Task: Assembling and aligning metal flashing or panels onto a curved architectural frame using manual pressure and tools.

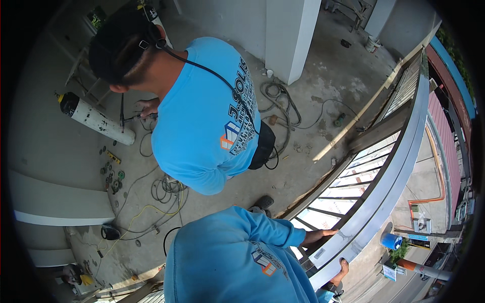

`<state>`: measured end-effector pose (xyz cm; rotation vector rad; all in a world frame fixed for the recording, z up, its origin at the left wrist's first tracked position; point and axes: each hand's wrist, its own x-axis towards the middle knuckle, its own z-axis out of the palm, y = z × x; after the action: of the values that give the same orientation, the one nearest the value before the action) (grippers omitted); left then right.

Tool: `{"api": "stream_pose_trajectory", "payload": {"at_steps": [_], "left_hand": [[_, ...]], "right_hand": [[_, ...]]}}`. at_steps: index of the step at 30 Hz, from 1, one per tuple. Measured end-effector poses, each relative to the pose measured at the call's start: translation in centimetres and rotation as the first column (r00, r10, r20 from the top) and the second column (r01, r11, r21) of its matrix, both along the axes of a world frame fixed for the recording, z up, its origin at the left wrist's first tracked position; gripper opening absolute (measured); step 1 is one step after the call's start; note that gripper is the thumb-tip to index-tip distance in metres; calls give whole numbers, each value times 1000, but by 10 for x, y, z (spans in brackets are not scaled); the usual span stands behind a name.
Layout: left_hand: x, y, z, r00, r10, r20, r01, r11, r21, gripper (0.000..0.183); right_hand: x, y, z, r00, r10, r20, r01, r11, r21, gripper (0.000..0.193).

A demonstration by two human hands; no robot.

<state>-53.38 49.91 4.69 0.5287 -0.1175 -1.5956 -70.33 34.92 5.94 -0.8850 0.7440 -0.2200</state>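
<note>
At the lower right, both my hands are at the wide silver metal handrail [376,209] that caps a dark barred balustrade. My left hand [319,237] comes across in a blue sleeve and grips the rail's inner edge, one finger stretched over the top. Lower down, my right hand [340,271] curls round the outer edge, its fingertips showing; my body hides its forearm. A co-worker [207,116] in a blue shirt and dark cap stands ahead on the left, one hand [147,107] on a small tool by a white gas cylinder [96,118].
Hoses and cables [169,189] lie coiled across the concrete floor, with another coil [280,103] by a white column [288,40]. Several grinding discs [116,183] and a yellow level [113,157] lie at left. Beyond the balustrade the ground drops to a street with a blue drum [391,241].
</note>
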Motion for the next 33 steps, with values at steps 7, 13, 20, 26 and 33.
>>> {"api": "stream_pose_trajectory", "payload": {"at_steps": [7, 13, 20, 26, 33], "left_hand": [[-4, 2, -1, 1000, -18, -13, 17, 997, -79, 84], [-2, 5, -3, 999, -27, 27, 29, 997, -68, 87], [0, 2, -13, 1000, -15, 4, 15, 996, -85, 81], [-6, -6, -24, 999, -10, -41, 7, 996, -87, 77], [-6, -4, -10, 999, 46, 22, -46, 999, 0, 78]], "right_hand": [[-1, 3, 8, 999, 45, 9, -45, 999, 19, 72], [-7, -2, -3, 1000, -10, -18, 11, 999, 40, 69], [-20, -21, -22, 995, 98, -22, -99, 995, -3, 79], [-46, -43, -54, 988, 125, -86, -143, 955, -259, 70], [-9, -8, -4, 996, 21, -92, -28, 997, -66, 71]]}}
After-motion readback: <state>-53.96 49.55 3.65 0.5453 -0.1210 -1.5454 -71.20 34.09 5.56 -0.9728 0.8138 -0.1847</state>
